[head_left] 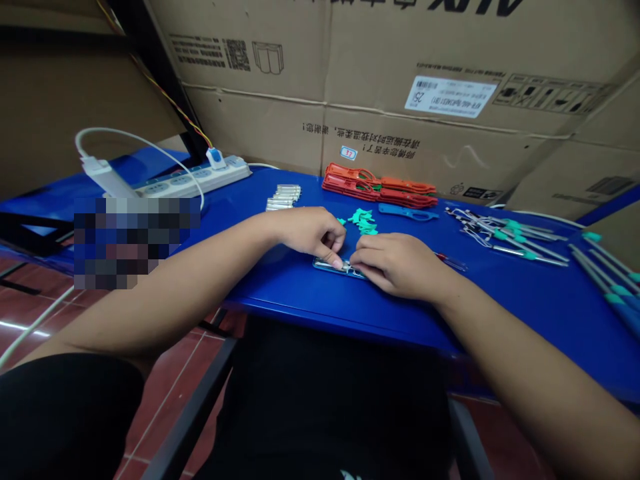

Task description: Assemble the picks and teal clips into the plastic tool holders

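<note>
Near the front edge of the blue table lies a slim, light-blue casing (324,265) with small metal and white parts in it. My left hand (314,233) rests over its left part, thumb pressed down on the small parts and the other fingers curled. At the casing's right part is my right hand (393,263), its fingers bent together; it hides that end, and whatever is between the fingertips is too small to name. Small green pieces (364,219) lie just behind my hands.
Silver cylinders (284,197) stand back left, near a power strip (195,179). Stacked red casings (377,187) and a blue casing (407,213) lie behind. Wired rods (520,240) and more rods (607,273) are at right. A large cardboard box (370,67) backs the table (310,300).
</note>
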### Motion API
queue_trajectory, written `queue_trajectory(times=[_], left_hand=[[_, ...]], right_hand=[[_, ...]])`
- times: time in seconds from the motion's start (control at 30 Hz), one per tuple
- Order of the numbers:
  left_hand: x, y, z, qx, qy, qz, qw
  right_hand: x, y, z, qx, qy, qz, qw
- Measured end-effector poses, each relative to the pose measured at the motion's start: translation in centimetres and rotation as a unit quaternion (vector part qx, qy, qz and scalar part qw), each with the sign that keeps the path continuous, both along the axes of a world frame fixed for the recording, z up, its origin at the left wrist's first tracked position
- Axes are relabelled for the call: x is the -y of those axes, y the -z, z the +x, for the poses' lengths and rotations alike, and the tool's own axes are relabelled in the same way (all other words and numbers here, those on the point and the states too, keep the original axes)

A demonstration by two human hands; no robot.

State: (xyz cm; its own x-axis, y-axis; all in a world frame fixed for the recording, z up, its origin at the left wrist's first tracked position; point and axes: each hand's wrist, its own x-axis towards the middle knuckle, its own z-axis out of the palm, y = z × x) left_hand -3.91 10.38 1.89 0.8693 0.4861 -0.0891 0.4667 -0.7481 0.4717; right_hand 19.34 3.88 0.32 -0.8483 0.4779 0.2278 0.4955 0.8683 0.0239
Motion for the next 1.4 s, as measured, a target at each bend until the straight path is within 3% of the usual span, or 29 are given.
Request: queue_trajectory(times=[0.23,0.37,0.57,0.7,0.87,1.0,1.17,1.4], left_hand=[[-0.1,0.2,0.3,-0.027,-0.01,-0.052,0.998],[-0.1,0.2,0.2,-0.017,0.007,-0.078,0.997],[-0.3,0.5,0.1,-0.002,0.018,-0.105,0.994],[-0.3,0.4,0.1,0.007,0.029,-0.11,0.994],[-0.1,0.4,0.0,0.017,0.038,-0.094,0.995],[0.1,0.3,0.2,0.036,0.052,-0.083,0.994],[0.3,-0.1,0.4,0.046,0.095,-0.084,0.991],[0.2,-0.2,0.4,0.024,0.112,-0.094,0.989]], right_hand=[[0.3,-0.5,0.8,-0.038,0.007,0.005,0.999],[0.5,-0.8,1.0,-0.032,-0.022,-0.009,0.999],[0.5,-0.1,0.6,-0.027,-0.006,-0.058,0.998],[0.3,-0.9,1.4,-0.066,-0.009,-0.105,0.992],[1.2,-2.4,3.9,-0.163,0.084,-0.11,0.977],[2.5,-1.4,5.1,-0.117,0.111,-0.112,0.981],[3.1,0.3,4.8,-0.1,0.075,-0.12,0.985],[2.9,0.8,4.0,-0.13,0.031,-0.092,0.987]])
